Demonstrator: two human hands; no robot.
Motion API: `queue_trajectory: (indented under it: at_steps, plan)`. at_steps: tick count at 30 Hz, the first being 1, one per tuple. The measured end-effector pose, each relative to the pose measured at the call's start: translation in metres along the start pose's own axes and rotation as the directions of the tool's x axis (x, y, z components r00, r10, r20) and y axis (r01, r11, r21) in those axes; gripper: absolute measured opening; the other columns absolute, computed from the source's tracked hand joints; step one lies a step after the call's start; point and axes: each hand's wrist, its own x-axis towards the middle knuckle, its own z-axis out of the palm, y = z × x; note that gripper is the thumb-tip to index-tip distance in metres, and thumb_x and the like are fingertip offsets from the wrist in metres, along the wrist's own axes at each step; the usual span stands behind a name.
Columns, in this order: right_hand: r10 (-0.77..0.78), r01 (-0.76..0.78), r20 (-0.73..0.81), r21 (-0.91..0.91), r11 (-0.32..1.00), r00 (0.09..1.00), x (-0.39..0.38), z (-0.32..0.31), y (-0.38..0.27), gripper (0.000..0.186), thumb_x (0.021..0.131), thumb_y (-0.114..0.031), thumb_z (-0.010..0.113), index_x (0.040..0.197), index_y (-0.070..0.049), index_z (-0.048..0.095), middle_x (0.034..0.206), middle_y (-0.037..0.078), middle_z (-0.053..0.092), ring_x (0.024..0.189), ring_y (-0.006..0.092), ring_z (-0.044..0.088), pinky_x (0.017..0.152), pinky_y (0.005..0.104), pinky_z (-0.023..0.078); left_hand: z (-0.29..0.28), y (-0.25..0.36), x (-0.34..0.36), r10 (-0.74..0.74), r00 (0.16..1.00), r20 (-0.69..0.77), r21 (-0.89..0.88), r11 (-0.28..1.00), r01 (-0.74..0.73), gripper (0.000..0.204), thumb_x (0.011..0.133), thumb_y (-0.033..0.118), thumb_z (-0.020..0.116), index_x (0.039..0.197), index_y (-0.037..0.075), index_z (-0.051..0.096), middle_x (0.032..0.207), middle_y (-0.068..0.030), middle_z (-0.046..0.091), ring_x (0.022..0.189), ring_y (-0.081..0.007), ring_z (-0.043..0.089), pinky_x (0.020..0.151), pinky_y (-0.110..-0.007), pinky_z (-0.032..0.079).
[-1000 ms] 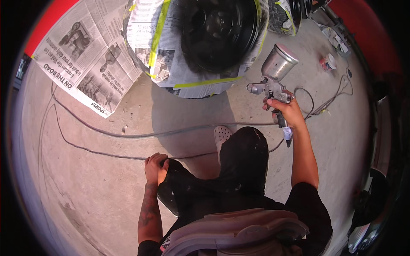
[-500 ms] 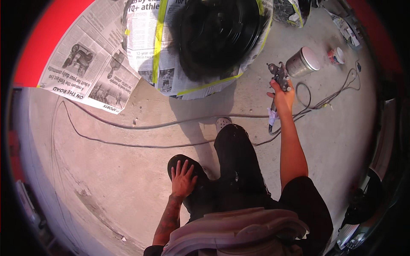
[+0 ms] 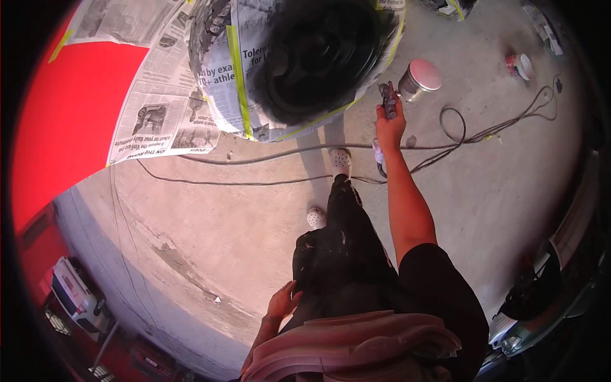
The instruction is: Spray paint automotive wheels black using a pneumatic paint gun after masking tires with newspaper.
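My right hand (image 3: pixel 392 124) is wrapped round a spray gun (image 3: pixel 387 102), whose metal paint cup (image 3: pixel 420 79) with a pinkish top sits to the right of its body. A white-and-lilac wrap (image 3: pixel 378 151) shows at the handle's lower end, by a hose. Ahead and to the left of the gun is a black wheel (image 3: pixel 324 60), with newspaper (image 3: pixel 219 76) and yellow tape (image 3: pixel 238 83) around it. The gun is apart from the wheel. My left hand (image 3: pixel 283 300) hangs beside my left thigh, its fingers loosely apart and nothing in them.
A red car body (image 3: pixel 83 114), partly covered with newspaper, fills the left. Dark hoses (image 3: pixel 273 156) cross the concrete floor (image 3: pixel 223 223) and loop at the right. A small red-and-white tub (image 3: pixel 519 67) stands at the far right. Another masked object (image 3: pixel 452 7) shows at the top.
My right hand and the spray gun have moved forward and left, closer to the wheel. My left hand has come off my knee to beside my thigh. My legs have straightened and the view has turned.
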Motion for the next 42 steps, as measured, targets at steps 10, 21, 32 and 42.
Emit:
queue_trajectory:
  at_steps: [10,21,32,42]
  plan:
    - [0.266,-0.338,0.469,0.073,0.938,0.842,-0.049,-0.020,-0.035,0.048,0.084,-0.010,0.070,0.131,-0.007,0.057,0.099,0.011,0.070,0.085,0.0165,0.065,0.078,0.0315,0.051,-0.043,0.080,-0.039,-0.160,0.987,0.017,-0.156,0.975,0.161,0.053,0.094,0.035,0.060,0.135,0.004,0.051,0.128,-0.0194,0.060,0.120,-0.0354,0.056,0.099,-0.042,0.047]
    - [0.070,-0.227,0.649,0.161,0.961,0.758,-0.114,-0.153,-0.081,0.054,0.087,-0.006,0.063,0.139,-0.015,0.053,0.121,0.012,0.066,0.110,0.0178,0.062,0.094,0.0304,0.047,-0.023,0.130,-0.082,0.044,0.993,0.109,-0.718,0.694,0.048,0.063,0.094,0.039,0.059,0.143,0.003,0.044,0.149,-0.0201,0.040,0.141,-0.0296,0.036,0.113,-0.037,0.030]
    - [0.246,-0.356,0.483,0.149,0.923,0.840,-0.154,-0.288,-0.066,0.056,0.088,-0.002,0.062,0.140,-0.023,0.054,0.101,-0.002,0.063,0.071,0.0053,0.049,0.066,0.0230,0.047,0.060,0.153,-0.118,0.388,0.920,0.055,-0.731,0.643,-0.228,0.065,0.094,0.041,0.058,0.144,0.003,0.043,0.152,-0.0191,0.036,0.143,-0.0296,0.030,0.115,-0.038,0.024]
    - [0.088,-0.212,0.513,0.189,0.959,0.854,-0.190,-0.417,-0.042,0.054,0.087,0.000,0.062,0.139,-0.010,0.053,0.137,0.013,0.057,0.129,0.0210,0.052,0.106,0.0303,0.038,0.133,0.214,-0.160,0.644,0.765,0.005,-0.769,0.492,-0.408,0.067,0.094,0.042,0.058,0.146,0.003,0.042,0.155,-0.0181,0.031,0.146,-0.0296,0.024,0.117,-0.039,0.020]
